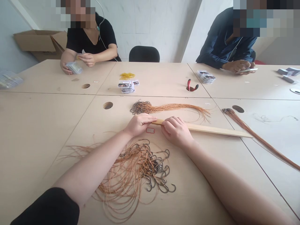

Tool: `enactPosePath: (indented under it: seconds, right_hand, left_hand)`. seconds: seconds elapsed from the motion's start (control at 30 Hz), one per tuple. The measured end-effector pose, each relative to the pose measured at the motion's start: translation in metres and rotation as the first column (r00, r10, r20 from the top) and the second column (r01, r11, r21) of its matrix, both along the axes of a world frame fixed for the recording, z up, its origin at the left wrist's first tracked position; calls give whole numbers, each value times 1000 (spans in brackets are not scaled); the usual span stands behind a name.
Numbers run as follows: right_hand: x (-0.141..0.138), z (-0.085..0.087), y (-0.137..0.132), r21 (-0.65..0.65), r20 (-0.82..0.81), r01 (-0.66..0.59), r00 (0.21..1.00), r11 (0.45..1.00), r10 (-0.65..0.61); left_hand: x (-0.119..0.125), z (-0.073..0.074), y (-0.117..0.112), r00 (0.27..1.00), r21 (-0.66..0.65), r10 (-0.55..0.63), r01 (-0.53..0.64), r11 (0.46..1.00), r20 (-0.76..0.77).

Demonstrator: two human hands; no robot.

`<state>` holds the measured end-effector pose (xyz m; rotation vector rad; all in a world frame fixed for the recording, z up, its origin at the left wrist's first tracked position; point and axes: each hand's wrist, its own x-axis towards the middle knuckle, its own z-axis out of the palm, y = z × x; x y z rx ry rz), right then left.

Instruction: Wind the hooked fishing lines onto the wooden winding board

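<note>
A long, flat wooden strip (211, 128) lies across the table in front of me, reaching off to the right. My left hand (140, 123) pinches its left end, thumb and fingers pressed together. Close beside it, my right hand (175, 128) curls its fingers over the strip. Any thin line between the hands is too small to make out. Beneath my forearms spreads a loose heap of fish hooks (154, 167) tied to orange-brown lines (124, 181). Beyond the strip is a bundle of hooks (141, 107) with its lines (175, 108) laid out to the right.
Another hook-and-line bundle (248, 127) lies at right. Red-handled pliers (189, 85) stand in a table hole. Stacked small packs (127, 86) and yellow bands (127, 76) sit ahead. Two people (93, 40) sit opposite, one handling packs, the other a phone (247, 71).
</note>
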<state>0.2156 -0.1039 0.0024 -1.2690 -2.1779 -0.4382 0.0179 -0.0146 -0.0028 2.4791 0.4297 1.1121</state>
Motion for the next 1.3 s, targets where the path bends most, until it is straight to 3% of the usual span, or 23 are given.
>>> enactPosePath:
  seconds: [0.17, 0.43, 0.67, 0.83, 1.1, 1.2, 1.3]
  right_hand:
    - [2, -3, 1, 11, 31, -15, 999, 1000, 15]
    - [3, -3, 1, -11, 39, -23, 999, 1000, 23]
    - [3, -2, 1, -20, 72, -2, 997, 1000, 4]
    - [2, 0, 1, -21, 25, -20, 999, 1000, 21]
    - [3, 2, 0, -25, -46, -88, 995, 996, 87]
    - [4, 0, 0, -16, -64, -98, 993, 995, 97]
    - [4, -1, 0, -22, -67, -104, 992, 994, 102]
  left_hand:
    - [1, 0, 0, 999, 16, 29, -30, 999, 15]
    - [1, 0, 0, 998, -70, 53, -55, 996, -19]
    - [-1, -3, 1, 989, -159, 67, -88, 983, -133]
    - [-1, 6, -7, 972, -233, 78, -130, 964, -221]
    - [0, 16, -18, 967, -518, 1, -137, 844, -254]
    - [1, 17, -18, 973, -628, -40, -114, 770, -226]
    - [2, 17, -16, 982, -751, -100, -54, 658, -158]
